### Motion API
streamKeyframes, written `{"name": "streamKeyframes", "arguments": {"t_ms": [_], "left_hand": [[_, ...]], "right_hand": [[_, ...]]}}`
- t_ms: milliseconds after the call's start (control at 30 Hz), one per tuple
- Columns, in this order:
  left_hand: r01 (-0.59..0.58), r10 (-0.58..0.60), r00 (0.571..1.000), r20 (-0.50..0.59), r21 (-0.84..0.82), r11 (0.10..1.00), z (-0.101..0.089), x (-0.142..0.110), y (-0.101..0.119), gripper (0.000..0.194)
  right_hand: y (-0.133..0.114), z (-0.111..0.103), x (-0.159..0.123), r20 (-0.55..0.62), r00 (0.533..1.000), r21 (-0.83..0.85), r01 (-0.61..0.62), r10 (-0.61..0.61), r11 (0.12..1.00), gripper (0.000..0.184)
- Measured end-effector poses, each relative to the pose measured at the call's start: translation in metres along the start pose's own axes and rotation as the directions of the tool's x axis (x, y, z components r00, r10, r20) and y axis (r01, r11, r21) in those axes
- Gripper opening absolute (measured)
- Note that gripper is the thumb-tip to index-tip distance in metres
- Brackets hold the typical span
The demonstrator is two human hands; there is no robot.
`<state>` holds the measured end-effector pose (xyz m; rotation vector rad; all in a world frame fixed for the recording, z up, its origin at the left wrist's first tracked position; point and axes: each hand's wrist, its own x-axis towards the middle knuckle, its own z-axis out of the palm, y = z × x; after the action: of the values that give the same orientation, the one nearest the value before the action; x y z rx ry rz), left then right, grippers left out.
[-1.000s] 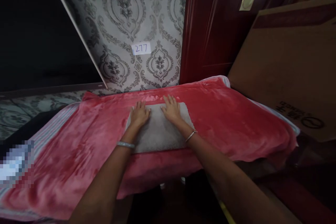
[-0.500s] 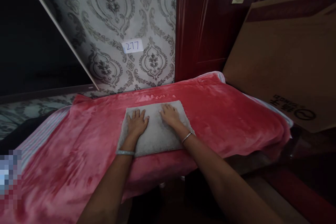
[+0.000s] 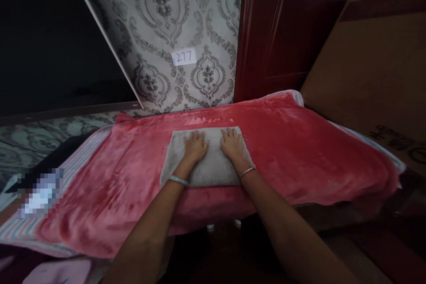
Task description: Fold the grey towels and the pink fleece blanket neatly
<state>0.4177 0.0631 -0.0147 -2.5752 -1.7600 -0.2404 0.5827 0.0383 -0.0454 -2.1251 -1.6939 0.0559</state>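
A grey fluffy cloth, roughly rectangular, lies flat on a red plush blanket. My left hand rests on the cloth's upper left part, palm down with the fingers apart. On the upper right part lies my right hand, also palm down and spread. Neither hand grips the cloth. Each wrist wears a bracelet. Some of the cloth is hidden under my hands and forearms.
A striped sheet shows beneath the blanket's edges. Behind stand a patterned wall with a paper label and a dark red door. A black screen is at left, a large cardboard box at right.
My left hand has slid right across the cloth, toward its middle. My right hand has shifted toward the cloth's right edge. The camera view has turned a little left.
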Motion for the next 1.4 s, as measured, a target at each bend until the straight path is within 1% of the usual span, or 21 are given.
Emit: {"name": "streamKeyframes", "arguments": {"t_ms": [67, 100, 167, 233, 267, 333, 500, 600, 667, 767, 867, 933, 1000, 1033, 1100, 1133, 1167, 1233, 1300, 1333, 1400], "left_hand": [[-0.108, 0.109, 0.994, 0.020, -0.051, 0.993, 0.004, 0.005, 0.020, 0.057], [-0.132, 0.135, 0.990, 0.036, -0.068, 0.989, 0.007, 0.007, 0.027, 0.057], [-0.106, 0.111, 0.992, 0.064, -0.074, 0.992, 0.014, 0.011, 0.034, 0.059], [-0.051, 0.054, 0.997, 0.062, -0.055, 0.997, 0.019, 0.014, 0.031, 0.063], [-0.028, 0.031, 0.998, 0.054, -0.044, 0.999, 0.020, 0.014, 0.025, 0.065], [0.014, -0.012, 0.999, 0.049, -0.027, 1.000, 0.020, 0.014, 0.007, 0.068], [0.124, -0.125, 0.991, 0.049, 0.030, 0.992, 0.009, 0.008, -0.055, 0.065], [0.157, -0.157, 0.986, 0.054, 0.012, 0.988, 0.004, 0.001, -0.082, 0.064], [0.188, -0.186, 0.980, 0.068, -0.013, 0.982, 0.005, -0.004, -0.093, 0.064], [0.219, -0.215, 0.973, 0.079, -0.043, 0.975, 0.008, -0.013, -0.103, 0.063], [0.208, -0.200, 0.975, 0.099, -0.068, 0.976, 0.006, -0.022, -0.111, 0.063], [0.205, -0.194, 0.972, 0.135, -0.075, 0.976, 0.001, -0.030, -0.114, 0.061], [0.230, -0.219, 0.963, 0.155, -0.059, 0.971, -0.007, -0.038, -0.110, 0.060], [0.248, -0.240, 0.960, 0.142, -0.042, 0.968, -0.011, -0.042, -0.105, 0.060], [0.254, -0.253, 0.964, 0.082, -0.007, 0.967, -0.018, -0.052, -0.088, 0.058], [0.228, -0.228, 0.972, 0.054, 0.004, 0.974, -0.020, -0.057, -0.076, 0.057], [0.176, -0.176, 0.984, 0.040, 0.008, 0.984, -0.021, -0.062, -0.063, 0.056], [0.020, -0.020, 0.999, 0.047, -0.005, 1.000, -0.017, -0.071, -0.034, 0.056], [-0.117, 0.119, 0.991, 0.063, -0.032, 0.993, -0.009, -0.078, -0.007, 0.058], [-0.154, 0.157, 0.985, 0.068, -0.042, 0.987, -0.003, -0.080, 0.004, 0.058], [-0.177, 0.181, 0.981, 0.074, -0.048, 0.983, 0.008, -0.084, 0.022, 0.059]], "right_hand": [[0.001, -0.001, -0.001, -0.008, 1.000, 0.005, 0.011, -0.011, 1.000, 0.054], [0.002, -0.002, -0.002, -0.010, 1.000, 0.007, 0.015, -0.015, 1.000, 0.054], [0.002, -0.003, -0.003, -0.006, 1.000, 0.008, 0.017, -0.017, 1.000, 0.054], [0.003, -0.003, -0.004, 0.001, 1.000, 0.002, 0.019, -0.019, 1.000, 0.054], [0.003, -0.003, -0.003, 0.004, 1.000, -0.001, 0.019, -0.019, 1.000, 0.054], [0.003, -0.002, -0.003, 0.009, 1.000, -0.006, 0.020, -0.020, 1.000, 0.054], [0.005, 0.002, -0.001, 0.014, 1.000, 0.001, 0.020, -0.020, 1.000, 0.053], [0.006, 0.005, 0.000, 0.009, 1.000, 0.015, 0.018, -0.018, 1.000, 0.053], [0.006, 0.007, 0.000, 0.001, 1.000, 0.022, 0.020, -0.020, 1.000, 0.053], [0.007, 0.008, 0.001, -0.015, 1.000, 0.021, 0.022, -0.022, 1.000, 0.053], [0.007, 0.009, 0.000, -0.031, 0.999, 0.013, 0.020, -0.020, 1.000, 0.052], [0.007, 0.008, -0.001, -0.029, 0.999, 0.010, 0.022, -0.022, 1.000, 0.052], [0.006, 0.006, -0.002, -0.011, 1.000, 0.010, 0.024, -0.024, 1.000, 0.052], [0.005, 0.004, -0.002, 0.001, 1.000, 0.010, 0.020, -0.020, 1.000, 0.053], [0.003, -0.001, 0.000, 0.044, 0.999, 0.017, 0.001, -0.002, 1.000, 0.054], [0.002, -0.005, 0.001, 0.073, 0.997, 0.022, -0.012, 0.011, 1.000, 0.054], [0.001, -0.008, 0.002, 0.102, 0.995, 0.026, -0.026, 0.023, 0.999, 0.054], [0.000, -0.015, 0.000, 0.150, 0.988, 0.027, -0.049, 0.045, 0.998, 0.055], [0.001, -0.020, -0.009, 0.160, 0.986, 0.023, -0.041, 0.037, 0.999, 0.057], [0.002, -0.020, -0.017, 0.154, 0.988, 0.018, -0.022, 0.019, 1.000, 0.058], [0.004, -0.019, -0.038, 0.135, 0.990, -0.003, 0.044, -0.043, 0.999, 0.059]]}}
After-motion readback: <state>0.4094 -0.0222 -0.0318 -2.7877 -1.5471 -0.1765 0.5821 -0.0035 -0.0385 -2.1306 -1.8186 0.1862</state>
